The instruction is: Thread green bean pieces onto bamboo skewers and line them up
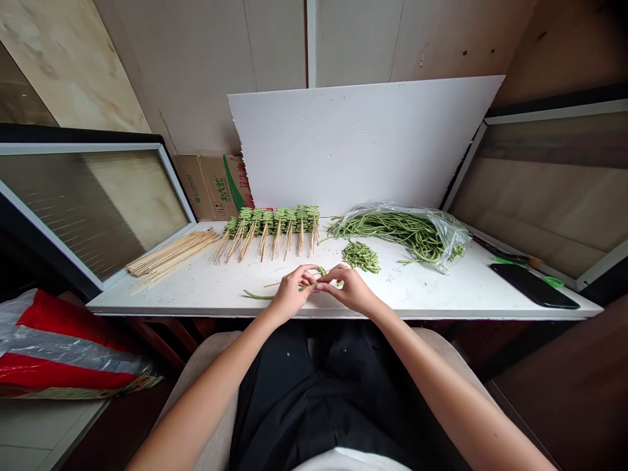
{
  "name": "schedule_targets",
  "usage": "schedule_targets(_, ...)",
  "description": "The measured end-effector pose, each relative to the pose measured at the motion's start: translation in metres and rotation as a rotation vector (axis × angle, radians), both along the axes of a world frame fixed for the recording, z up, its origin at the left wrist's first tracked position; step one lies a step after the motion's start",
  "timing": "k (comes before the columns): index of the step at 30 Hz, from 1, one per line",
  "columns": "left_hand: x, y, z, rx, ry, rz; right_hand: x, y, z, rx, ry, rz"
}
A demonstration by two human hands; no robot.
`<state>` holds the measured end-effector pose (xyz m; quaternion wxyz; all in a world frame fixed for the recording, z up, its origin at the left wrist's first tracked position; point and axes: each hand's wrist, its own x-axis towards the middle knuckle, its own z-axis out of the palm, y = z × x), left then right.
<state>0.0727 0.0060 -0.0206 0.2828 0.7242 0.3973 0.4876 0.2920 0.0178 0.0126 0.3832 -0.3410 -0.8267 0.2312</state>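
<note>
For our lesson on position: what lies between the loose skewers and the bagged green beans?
The head view shows skewered green bundles between the loose skewers and bagged beans.

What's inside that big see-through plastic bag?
Lots of long green beans lie inside the clear plastic bag, with some poking out on the left. Anything under the top beans is covered, so I can't tell what's there.

On the table [191, 293], loose skewers [171, 255] lie left, bagged beans [397, 226] right.
</note>
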Motion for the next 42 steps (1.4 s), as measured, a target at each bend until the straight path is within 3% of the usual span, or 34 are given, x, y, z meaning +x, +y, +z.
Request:
schedule_targets(7, -0.007, 0.005, -0.004, 0.010, 0.075, 0.056, 0.014, 0.009, -0.002, 0.049, 0.003, -0.068)
schedule_targets(12, -0.006, 0.005, -0.006, 0.146, 0.142, 0.046, 0.006, 0.004, -0.001, 0.273, -0.067, 0.024)
schedule_targets(18, -0.001, -0.005, 0.003, 0.135, 0.126, -0.024, -0.006, -0.003, -0.004, 0.449, -0.068, -0.037)
schedule_targets(21, 0.002, -0.011, 0.011, 0.131, 0.126, -0.064, -0.007, -0.001, -0.009, 0.351, 0.103, -0.040)
schedule_targets(25, 0.005, -0.016, 0.019, 0.155, 0.089, -0.092, -0.009, 0.005, -0.021, 0.044, 0.354, -0.001)
schedule_targets(31, 0.007, -0.017, 0.020, 0.068, -0.011, -0.178, -0.011, 0.009, -0.032, -0.216, 0.496, 0.091)
schedule_targets(37, -0.001, -0.015, 0.025, -0.143, -0.055, -0.238, -0.008, 0.000, -0.011, -0.086, 0.419, 0.064)
schedule_targets(42, 0.000, -0.020, 0.036, -0.056, 0.048, -0.203, -0.007, -0.002, -0.001, -0.030, 0.339, 0.036)
